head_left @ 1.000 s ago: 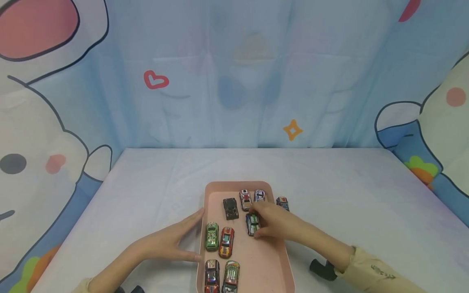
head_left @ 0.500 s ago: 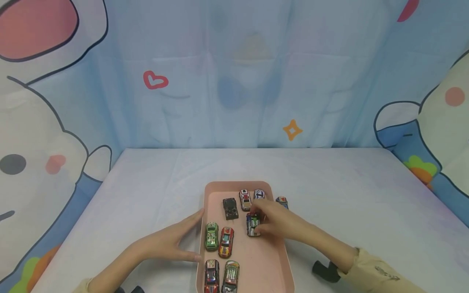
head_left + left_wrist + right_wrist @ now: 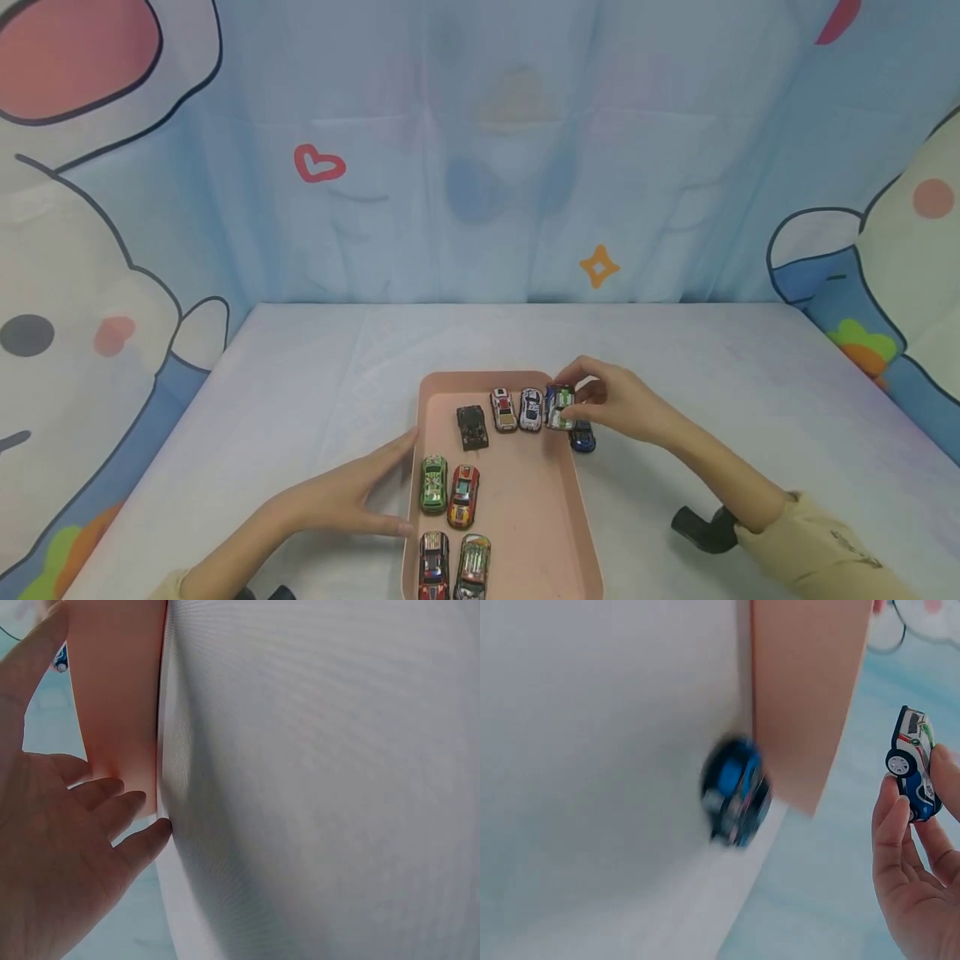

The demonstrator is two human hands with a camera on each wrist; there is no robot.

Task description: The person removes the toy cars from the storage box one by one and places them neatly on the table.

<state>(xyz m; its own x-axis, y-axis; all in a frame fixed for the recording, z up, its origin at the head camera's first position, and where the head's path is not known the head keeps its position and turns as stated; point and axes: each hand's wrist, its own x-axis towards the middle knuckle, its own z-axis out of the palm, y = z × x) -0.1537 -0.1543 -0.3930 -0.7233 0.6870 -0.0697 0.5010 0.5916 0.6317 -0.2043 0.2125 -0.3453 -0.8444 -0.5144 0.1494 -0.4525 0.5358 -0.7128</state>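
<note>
My right hand point(image 3: 618, 404) pinches a green, white and blue toy car point(image 3: 558, 407) between thumb and fingers, over the right rim of the pink tray point(image 3: 532, 533). In the right wrist view the held toy car point(image 3: 915, 761) is up above the tray wall. A dark blue toy car point(image 3: 583, 437) sits on the table just outside the tray, partly covered by the right hand in the head view. My left hand point(image 3: 337, 492) rests against the tray's left side, fingers spread and straight. Its fingertips point(image 3: 131, 799) lie along the outer wall in the left wrist view.
Inside the tray stand a black car point(image 3: 472, 427), a red-and-white car point(image 3: 503, 409), a white-and-blue car point(image 3: 530, 409), a green car point(image 3: 433, 483), a red-and-yellow car point(image 3: 463, 496) and two more cars near the front. A printed curtain point(image 3: 480, 167) hangs behind the white table point(image 3: 712, 375).
My right hand has lifted the green, white and blue car from the tray floor and carried it up and right to the rim. The left hand has stayed put.
</note>
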